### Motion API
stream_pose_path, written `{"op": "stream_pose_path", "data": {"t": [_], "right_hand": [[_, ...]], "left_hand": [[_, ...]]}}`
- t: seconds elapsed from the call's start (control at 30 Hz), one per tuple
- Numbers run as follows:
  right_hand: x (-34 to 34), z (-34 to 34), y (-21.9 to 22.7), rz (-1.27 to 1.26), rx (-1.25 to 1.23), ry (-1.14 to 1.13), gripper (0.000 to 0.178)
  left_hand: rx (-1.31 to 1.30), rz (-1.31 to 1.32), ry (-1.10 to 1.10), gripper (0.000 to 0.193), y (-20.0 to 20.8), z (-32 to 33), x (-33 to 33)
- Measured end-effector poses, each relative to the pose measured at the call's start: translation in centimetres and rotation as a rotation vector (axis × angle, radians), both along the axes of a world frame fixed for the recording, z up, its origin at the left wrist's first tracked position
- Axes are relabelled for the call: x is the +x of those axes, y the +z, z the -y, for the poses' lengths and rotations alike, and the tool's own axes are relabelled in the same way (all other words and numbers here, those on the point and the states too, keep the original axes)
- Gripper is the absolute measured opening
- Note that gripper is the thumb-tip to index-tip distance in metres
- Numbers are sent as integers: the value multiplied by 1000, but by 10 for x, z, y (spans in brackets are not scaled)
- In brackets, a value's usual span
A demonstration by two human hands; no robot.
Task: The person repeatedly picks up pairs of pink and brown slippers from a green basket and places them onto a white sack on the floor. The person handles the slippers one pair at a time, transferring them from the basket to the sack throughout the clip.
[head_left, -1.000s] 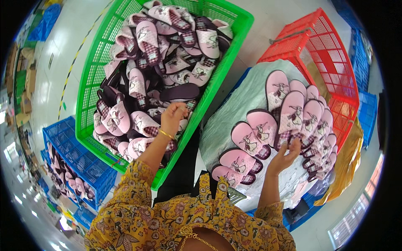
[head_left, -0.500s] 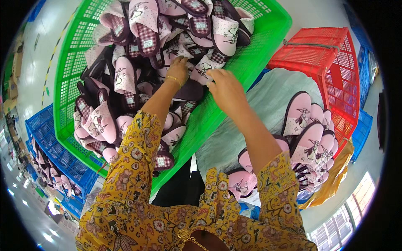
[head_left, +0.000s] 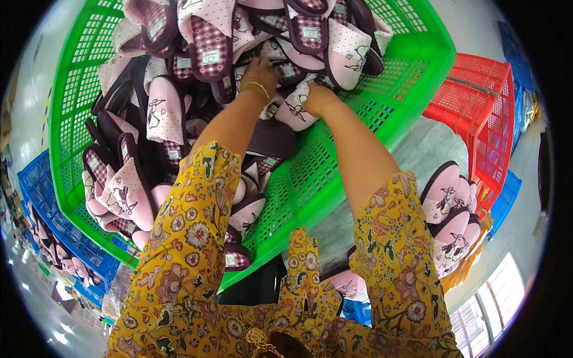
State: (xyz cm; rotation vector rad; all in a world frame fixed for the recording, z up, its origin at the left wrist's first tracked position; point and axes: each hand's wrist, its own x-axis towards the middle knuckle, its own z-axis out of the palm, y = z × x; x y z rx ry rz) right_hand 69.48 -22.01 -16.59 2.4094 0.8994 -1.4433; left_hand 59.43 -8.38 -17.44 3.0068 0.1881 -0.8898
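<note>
A large green plastic basket (head_left: 382,98) holds a heap of pink slippers with dark soles, dotted bands, line-drawn figures and checked insoles. My right hand (head_left: 321,100) grips the side of one pink slipper (head_left: 293,113) near the basket's right wall. Deep in the heap, my left hand (head_left: 260,79) has its fingers bent over a slipper with a checked insole (head_left: 287,71); its fingertips are partly hidden among the pile. Just below the hands lies an upturned slipper showing its dark sole (head_left: 271,138). Another pink slipper (head_left: 164,107) lies to the left.
On the right, slippers (head_left: 450,232) stand stacked on a grey-green sheet (head_left: 427,146). Red plastic baskets (head_left: 465,95) stand behind them. A blue basket (head_left: 65,209) with more slippers sits lower left. The green basket's near rim passes under my right forearm.
My right hand has moved from just beside the pink slipper onto it, closing on its side. My left hand still works in the heap. The view has shifted, bringing the basket closer.
</note>
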Motion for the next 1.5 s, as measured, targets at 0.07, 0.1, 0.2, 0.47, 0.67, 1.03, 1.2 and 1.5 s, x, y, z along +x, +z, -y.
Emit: {"op": "stream_pose_path", "data": {"t": [0.07,0.1,0.2,0.47,0.67,1.03,1.2,1.5], "right_hand": [[-2,5,-8,28,-2,-29,66],[-2,10,-14,53,25,-42,67],[-5,14,-23,91,63,-153,65],[-9,0,10,124,-20,-21,41],[15,11,7,162,22,-242,40],[20,19,-23,45,44,-197,50],[11,9,-9,58,65,-152,55],[15,15,-49,17,223,-621,33]], "left_hand": [[-17,107,57,32,-1,12,-14],[-27,163,83,30,3,19,-18],[-110,313,196,21,12,35,-33],[-182,380,328,15,30,42,-71],[-338,205,230,18,107,37,-118],[-1022,-26,380,18,72,48,-134],[-775,411,900,17,35,23,-107],[-569,110,1021,47,-32,43,-91]]}}
